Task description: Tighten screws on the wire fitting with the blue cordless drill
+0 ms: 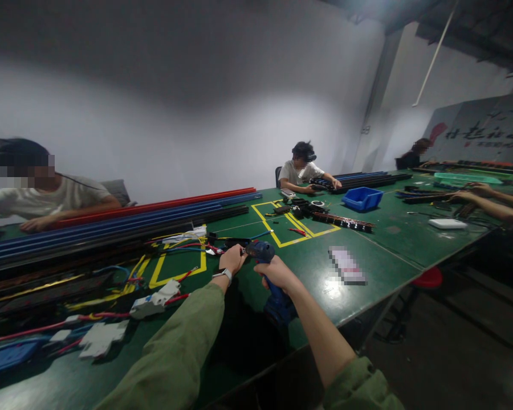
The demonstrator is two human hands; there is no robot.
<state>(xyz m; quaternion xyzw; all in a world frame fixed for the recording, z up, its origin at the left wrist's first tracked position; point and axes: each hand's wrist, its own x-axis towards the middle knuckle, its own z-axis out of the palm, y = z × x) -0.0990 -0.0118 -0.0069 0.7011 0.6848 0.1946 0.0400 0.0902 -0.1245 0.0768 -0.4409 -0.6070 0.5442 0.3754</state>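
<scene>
My right hand [279, 273] is wrapped round the handle of a blue and black cordless drill [260, 250], its nose pointing left. The drill's battery base hangs below my grip over the dark side of the table. Just in front of the nose, my left hand [233, 259] has its fingers closed at the chuck end. What those fingers pinch is too small to tell. Beyond my left hand lie coloured wires and a black part [235, 242], partly hidden by the hand. A red-sleeved wire with a metal lug [188, 274] lies to its left.
Long red, blue and black rails [154, 216] run along the table's far left. White breakers with wires [156, 299] lie at near left. A blue bin [362, 198], a copper-and-black strip [344, 222] and a blurred-out flat item [347, 265] are rightward. Co-workers sit around the green table [308, 290].
</scene>
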